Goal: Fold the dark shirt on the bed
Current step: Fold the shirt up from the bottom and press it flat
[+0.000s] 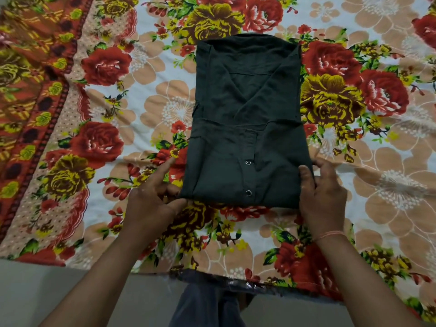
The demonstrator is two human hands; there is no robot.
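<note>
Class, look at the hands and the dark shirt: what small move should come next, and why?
Probably lift the near edge and fold it up toward the collar: the left hand and right hand each pinch a near corner of the dark shirt, already a long narrow rectangle.
</note>
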